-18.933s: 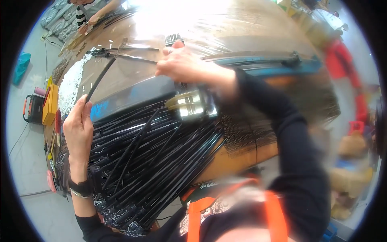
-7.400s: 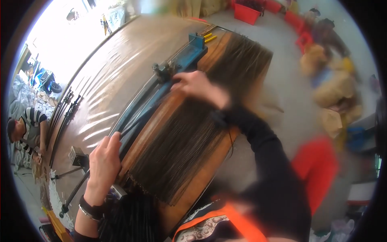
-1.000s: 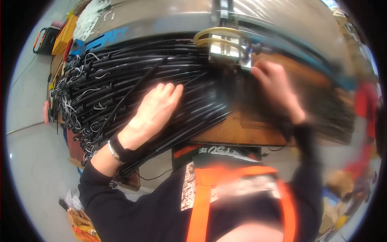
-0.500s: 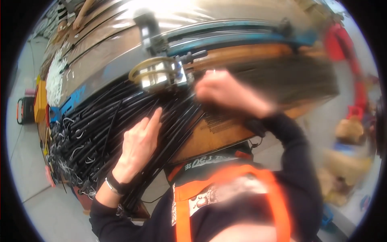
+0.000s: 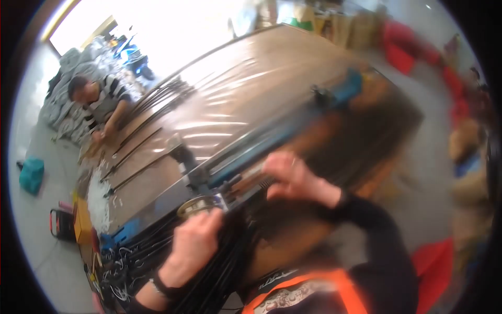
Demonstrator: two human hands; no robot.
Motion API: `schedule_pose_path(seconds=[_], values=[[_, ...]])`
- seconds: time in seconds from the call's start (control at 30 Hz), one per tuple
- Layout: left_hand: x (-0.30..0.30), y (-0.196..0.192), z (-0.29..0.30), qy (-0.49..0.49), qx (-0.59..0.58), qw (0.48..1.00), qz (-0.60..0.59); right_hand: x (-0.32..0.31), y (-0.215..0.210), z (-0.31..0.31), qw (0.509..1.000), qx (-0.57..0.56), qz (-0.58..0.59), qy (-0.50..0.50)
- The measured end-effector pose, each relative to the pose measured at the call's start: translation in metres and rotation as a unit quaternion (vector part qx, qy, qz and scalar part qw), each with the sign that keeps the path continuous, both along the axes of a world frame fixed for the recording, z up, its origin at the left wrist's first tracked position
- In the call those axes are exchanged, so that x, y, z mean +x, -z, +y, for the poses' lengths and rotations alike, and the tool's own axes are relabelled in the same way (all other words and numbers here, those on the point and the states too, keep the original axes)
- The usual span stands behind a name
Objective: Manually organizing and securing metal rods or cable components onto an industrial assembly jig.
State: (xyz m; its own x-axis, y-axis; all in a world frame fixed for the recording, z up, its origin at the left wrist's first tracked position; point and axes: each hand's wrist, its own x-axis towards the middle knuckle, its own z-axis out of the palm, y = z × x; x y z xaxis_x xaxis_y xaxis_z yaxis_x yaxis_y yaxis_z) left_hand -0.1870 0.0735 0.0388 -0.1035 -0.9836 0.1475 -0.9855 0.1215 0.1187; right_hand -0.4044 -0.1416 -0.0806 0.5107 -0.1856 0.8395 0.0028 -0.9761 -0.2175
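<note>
My left hand point(image 5: 197, 238) is closed at the near side of a metal fixture point(image 5: 220, 201) with a yellowish hose loop point(image 5: 192, 206). What its fingers hold, if anything, is hidden and blurred. A thick bundle of thin black tubes or rods point(image 5: 225, 269) lies under and beside this hand. To the right, my right hand point(image 5: 293, 175) is over the bench near a long blue rail point(image 5: 266, 152). Its fingers are bent with thumb and forefinger apart, and nothing shows between them. A dark upright post point(image 5: 184, 157) rises behind the fixture.
A wide table under shiny clear film point(image 5: 230, 99) stretches away beyond the rail, with several black rods point(image 5: 138, 149) on it. Another person point(image 5: 99, 102) leans over its far left edge. White strands point(image 5: 98, 201), a yellow box point(image 5: 82, 220) and a black-and-red case point(image 5: 63, 225) are at left.
The view has tilted up and turned, showing the person at far left. My left hand has gone from stretched fingers over the black bundle to closed at the fixture. My right hand's fist has loosened.
</note>
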Motion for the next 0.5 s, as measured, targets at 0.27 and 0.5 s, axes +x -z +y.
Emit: schedule_pose_path(seconds=[0.27,0.5], values=[[0.022,-0.013,-0.097,0.064,-0.057,0.993,-0.087,-0.028,0.002,-0.097,0.999,0.030,0.014,0.005],[0.007,-0.001,-0.106,0.051,-0.006,0.996,-0.079,-0.008,-0.001,-0.086,0.995,-0.063,0.068,-0.021]])
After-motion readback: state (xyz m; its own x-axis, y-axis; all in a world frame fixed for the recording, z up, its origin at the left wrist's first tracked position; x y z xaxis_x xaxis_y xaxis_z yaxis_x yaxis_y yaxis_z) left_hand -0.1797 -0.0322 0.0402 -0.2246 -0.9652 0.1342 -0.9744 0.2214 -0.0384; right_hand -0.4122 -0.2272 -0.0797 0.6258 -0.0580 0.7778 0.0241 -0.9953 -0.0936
